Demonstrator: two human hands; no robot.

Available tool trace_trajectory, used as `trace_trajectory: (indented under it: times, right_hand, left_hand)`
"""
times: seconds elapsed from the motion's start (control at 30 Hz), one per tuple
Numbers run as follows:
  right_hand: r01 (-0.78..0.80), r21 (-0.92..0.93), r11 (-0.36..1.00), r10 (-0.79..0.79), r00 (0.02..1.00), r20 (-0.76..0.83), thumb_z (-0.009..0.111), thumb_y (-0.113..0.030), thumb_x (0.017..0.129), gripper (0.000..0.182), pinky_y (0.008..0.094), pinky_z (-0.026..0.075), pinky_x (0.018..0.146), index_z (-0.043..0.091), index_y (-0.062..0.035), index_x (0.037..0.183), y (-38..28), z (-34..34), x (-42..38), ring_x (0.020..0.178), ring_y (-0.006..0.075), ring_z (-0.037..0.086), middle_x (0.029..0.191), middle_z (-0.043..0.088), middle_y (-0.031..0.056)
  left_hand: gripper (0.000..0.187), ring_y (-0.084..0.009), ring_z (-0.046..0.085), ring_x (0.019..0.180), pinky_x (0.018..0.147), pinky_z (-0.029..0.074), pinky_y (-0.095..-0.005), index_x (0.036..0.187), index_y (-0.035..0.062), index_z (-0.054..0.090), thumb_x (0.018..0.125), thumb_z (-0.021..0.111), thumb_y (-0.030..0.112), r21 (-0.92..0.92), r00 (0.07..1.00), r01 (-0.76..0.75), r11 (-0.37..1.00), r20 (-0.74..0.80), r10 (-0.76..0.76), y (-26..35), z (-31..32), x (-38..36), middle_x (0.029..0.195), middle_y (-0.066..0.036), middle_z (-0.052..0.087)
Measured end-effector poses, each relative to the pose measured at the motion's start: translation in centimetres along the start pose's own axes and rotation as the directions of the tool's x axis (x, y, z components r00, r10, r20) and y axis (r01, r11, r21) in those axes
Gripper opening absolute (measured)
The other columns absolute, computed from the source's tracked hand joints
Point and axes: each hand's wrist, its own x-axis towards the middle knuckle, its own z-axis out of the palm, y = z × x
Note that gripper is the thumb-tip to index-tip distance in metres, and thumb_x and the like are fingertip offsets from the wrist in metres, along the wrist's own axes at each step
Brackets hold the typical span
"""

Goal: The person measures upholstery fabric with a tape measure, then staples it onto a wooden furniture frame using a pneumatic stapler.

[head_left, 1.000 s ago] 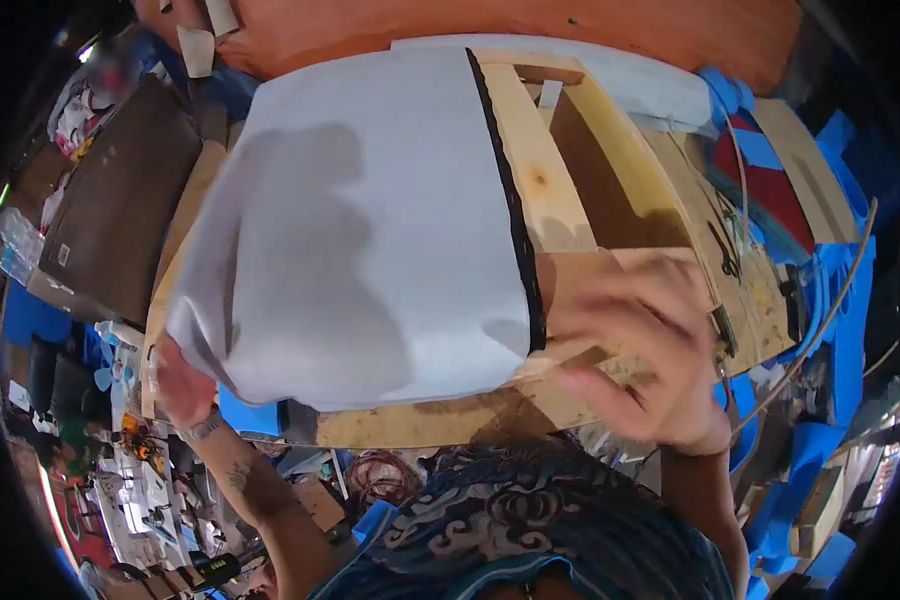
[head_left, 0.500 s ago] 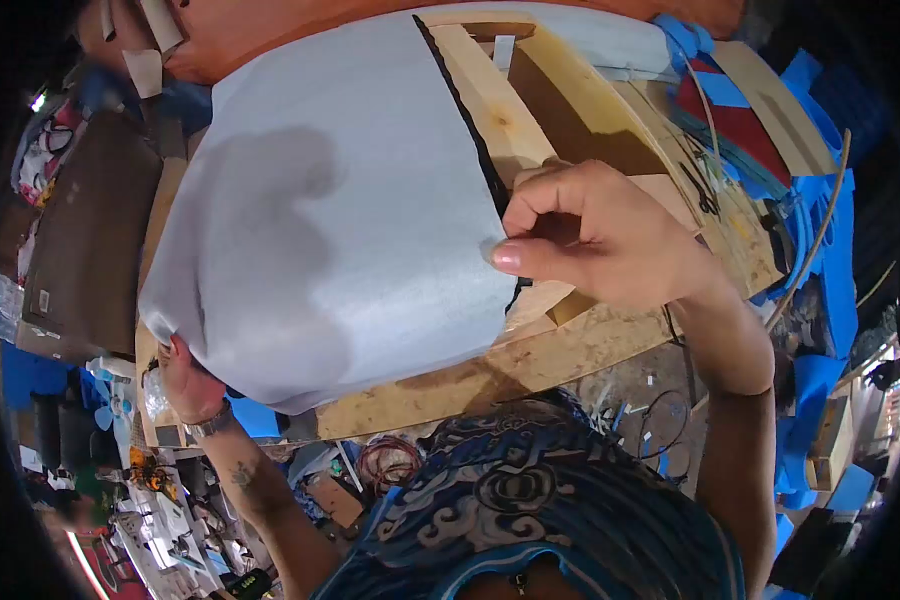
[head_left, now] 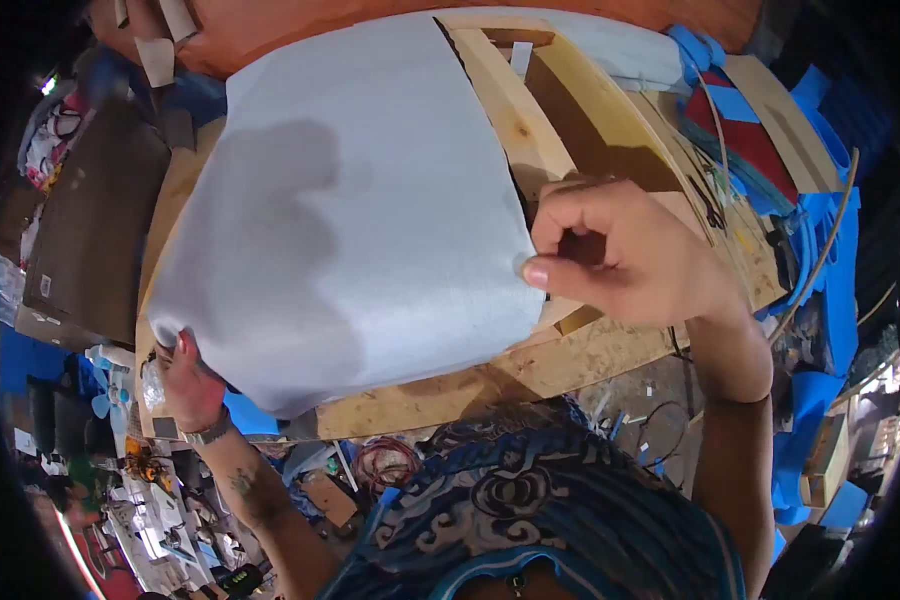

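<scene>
Hands astride grey fabric.

Your right fingers pinch the pale fabric's right edge beside the wooden frame; your left hand seems to grip its near-left corner.

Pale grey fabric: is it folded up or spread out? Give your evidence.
Spread out: the fabric covers a broad area, with the left hand at one corner and the right hand at the opposite edge.
</scene>
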Motion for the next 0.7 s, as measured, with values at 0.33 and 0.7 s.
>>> trace_trajectory:
  times: [0.33, 0.7]
  right_hand:
    - [0.397, 0.160, 0.904, -0.134, 0.617, -0.775, 0.056, -0.007, 0.081, 0.008, 0.0239, 0.040, 0.063, 0.052, -0.0013, 0.084, 6.3, -2.6, -10.3, 0.068, 0.0102, 0.048, 0.078, 0.052, 0.0031]
    - [-0.833, 0.034, 0.553, 0.547, 0.331, -0.769, 0.065, -0.027, 0.076, 0.043, 0.0374, 0.047, 0.077, 0.053, -0.0060, 0.112, 40.1, 2.1, -29.8, 0.090, 0.0271, 0.058, 0.101, 0.058, 0.0152]
  left_hand:
    - [0.073, -0.0418, 0.037, 0.124, 0.101, 0.028, -0.0549, 0.131, 0.0086, 0.043, 0.085, 0.036, 0.065, 0.588, 0.538, -0.808, -0.046, 0.766, 0.351, 9.1, 16.9, -5.7, 0.133, -0.023, 0.041]
    - [0.074, -0.0415, 0.035, 0.125, 0.103, 0.024, -0.0559, 0.133, 0.0057, 0.040, 0.084, 0.037, 0.062, 0.333, 0.333, -0.943, 0.014, 0.939, 0.083, 2.8, 25.6, -10.1, 0.132, -0.020, 0.043]
